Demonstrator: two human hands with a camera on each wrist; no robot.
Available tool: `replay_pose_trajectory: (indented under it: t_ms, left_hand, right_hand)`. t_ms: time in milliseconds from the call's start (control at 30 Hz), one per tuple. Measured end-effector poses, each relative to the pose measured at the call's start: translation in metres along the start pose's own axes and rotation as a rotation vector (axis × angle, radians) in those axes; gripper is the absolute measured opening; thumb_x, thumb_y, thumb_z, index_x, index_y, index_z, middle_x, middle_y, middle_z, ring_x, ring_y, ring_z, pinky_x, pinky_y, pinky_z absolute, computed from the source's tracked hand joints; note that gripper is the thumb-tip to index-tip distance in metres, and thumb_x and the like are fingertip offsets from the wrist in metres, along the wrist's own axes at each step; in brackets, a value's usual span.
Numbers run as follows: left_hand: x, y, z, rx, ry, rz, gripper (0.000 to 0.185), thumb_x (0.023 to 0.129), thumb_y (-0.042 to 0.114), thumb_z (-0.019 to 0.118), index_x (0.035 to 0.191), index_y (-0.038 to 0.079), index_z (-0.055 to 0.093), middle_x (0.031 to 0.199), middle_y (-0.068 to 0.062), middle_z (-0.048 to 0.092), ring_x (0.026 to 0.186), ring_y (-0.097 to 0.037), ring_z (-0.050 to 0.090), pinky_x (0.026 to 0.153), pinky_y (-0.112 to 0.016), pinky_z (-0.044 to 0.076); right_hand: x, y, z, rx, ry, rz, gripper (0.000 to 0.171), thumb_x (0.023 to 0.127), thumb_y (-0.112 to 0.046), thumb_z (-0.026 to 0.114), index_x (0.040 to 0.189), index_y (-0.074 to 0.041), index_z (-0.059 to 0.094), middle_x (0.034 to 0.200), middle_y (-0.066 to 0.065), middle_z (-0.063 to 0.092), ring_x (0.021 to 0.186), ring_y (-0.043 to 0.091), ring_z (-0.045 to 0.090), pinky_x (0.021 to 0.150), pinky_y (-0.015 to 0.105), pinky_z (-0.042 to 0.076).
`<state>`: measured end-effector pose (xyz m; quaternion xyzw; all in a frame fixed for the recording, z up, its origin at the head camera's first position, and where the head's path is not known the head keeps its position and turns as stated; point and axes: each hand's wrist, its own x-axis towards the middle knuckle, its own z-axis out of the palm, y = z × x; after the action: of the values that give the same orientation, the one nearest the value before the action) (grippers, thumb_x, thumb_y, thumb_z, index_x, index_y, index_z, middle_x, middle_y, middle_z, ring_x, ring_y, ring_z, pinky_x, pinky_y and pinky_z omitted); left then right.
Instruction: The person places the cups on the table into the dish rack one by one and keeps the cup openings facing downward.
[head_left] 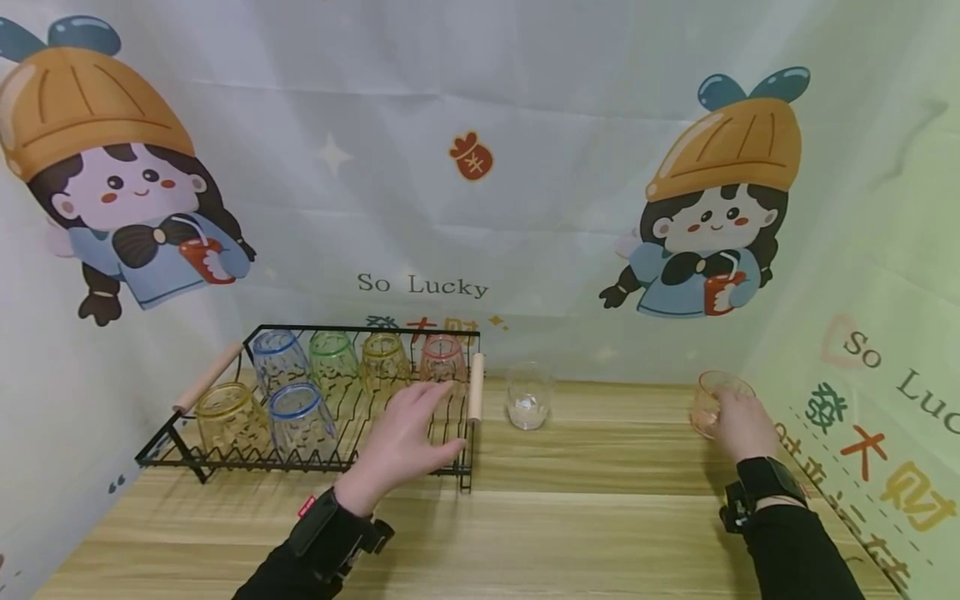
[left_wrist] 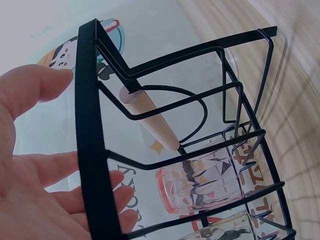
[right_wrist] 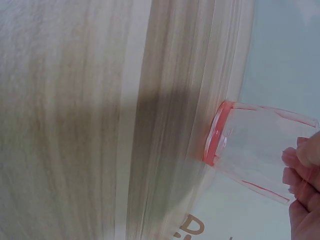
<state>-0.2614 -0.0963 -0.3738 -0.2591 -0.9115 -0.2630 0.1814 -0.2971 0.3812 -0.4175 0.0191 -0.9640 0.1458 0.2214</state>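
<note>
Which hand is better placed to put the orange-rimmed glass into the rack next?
Probably the right hand: it already grips the orange-rimmed glass. The left hand lies open over the rack, holding nothing.

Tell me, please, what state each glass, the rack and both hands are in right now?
Rack: on the table, holding six glasses.
Six rack glasses: upside down.
Clear glass: upright on the table, free.
Orange-rimmed glass: gripped, tilted.
Right hand: holds that glass.
Left hand: open over the rack.
</note>
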Motion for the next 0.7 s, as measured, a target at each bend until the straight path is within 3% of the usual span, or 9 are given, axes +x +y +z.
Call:
replay_pose_trajectory:
  t_ms: [267,500,700]
  left_hand:
    - [0.002,0.003,0.001,0.0,-0.004,-0.015,0.079,0.079,0.031,0.082,0.145,0.003,0.047,0.14,-0.021,0.051,0.128,-0.04,0.046,0.106,-0.059,0.04]
    - [0.008,0.011,0.003,-0.033,-0.011,-0.024,0.08,0.079,0.032,0.081,0.145,0.003,0.047,0.14,-0.021,0.051,0.129,-0.039,0.046,0.107,-0.059,0.038]
    - [0.01,0.014,0.007,-0.019,-0.001,-0.029,0.08,0.078,0.032,0.082,0.143,0.001,0.049,0.136,-0.02,0.055,0.124,-0.038,0.05,0.103,-0.056,0.044]
  right_hand:
    - [-0.001,-0.001,0.002,0.0,0.007,0.047,0.051,0.085,-0.021,0.076,0.12,0.013,0.06,0.108,0.035,0.063,0.095,0.053,0.058,0.077,0.062,0.05]
    - [-0.003,0.001,0.003,-0.012,0.046,0.06,0.034,0.083,-0.014,0.077,0.102,0.011,0.063,0.097,0.031,0.064,0.09,0.051,0.058,0.072,0.061,0.05]
    - [-0.005,0.005,0.002,-0.001,0.058,0.082,0.021,0.084,-0.002,0.072,0.099,0.01,0.064,0.096,0.032,0.064,0.089,0.052,0.058,0.067,0.061,0.05]
